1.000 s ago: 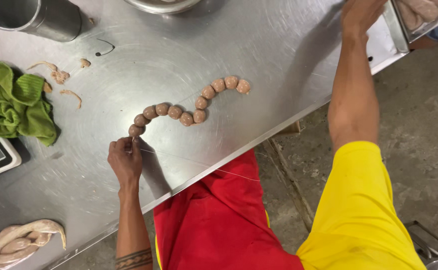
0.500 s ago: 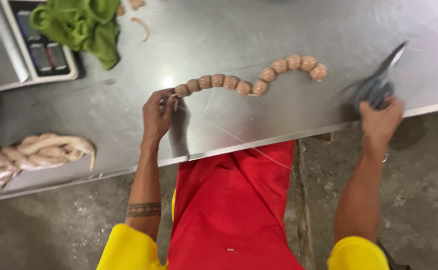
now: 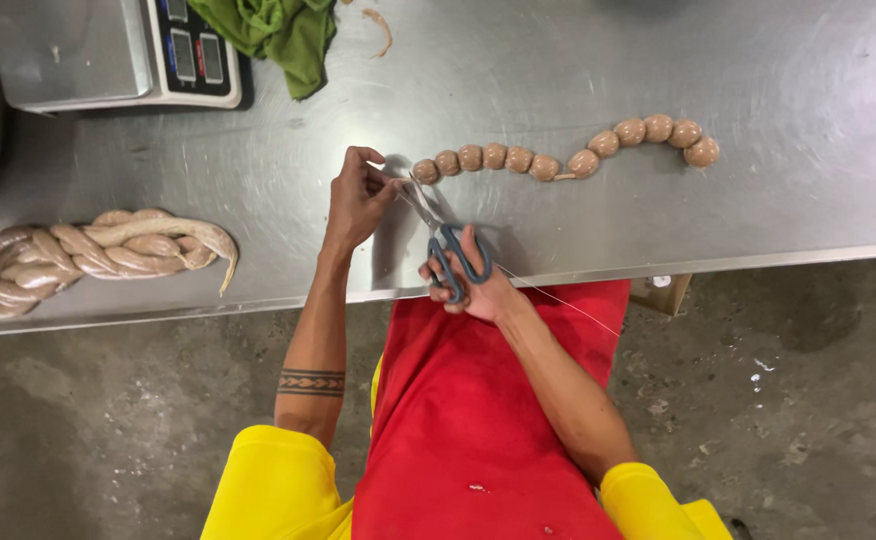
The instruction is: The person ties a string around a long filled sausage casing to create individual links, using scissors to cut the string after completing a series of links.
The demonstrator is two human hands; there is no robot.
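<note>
A bare concrete floor runs under a long steel table, and the person stands at its near edge in a red apron and yellow sleeves; nearest to me the right hand is closed through the grey handles of a pair of scissors, blades pointing up and left, a thin string trailing back over the apron; just beyond, the left hand pinches its fingertips together on what looks like the string at the end of a chain of small round sausage links, which lies curving to the right across the steel; the step in hand seems to be trimming that tied end, which calls for taut string and blades kept off the casing; farther left lies a braided bundle of casings; at the back sit a scale and a green cloth.
</note>
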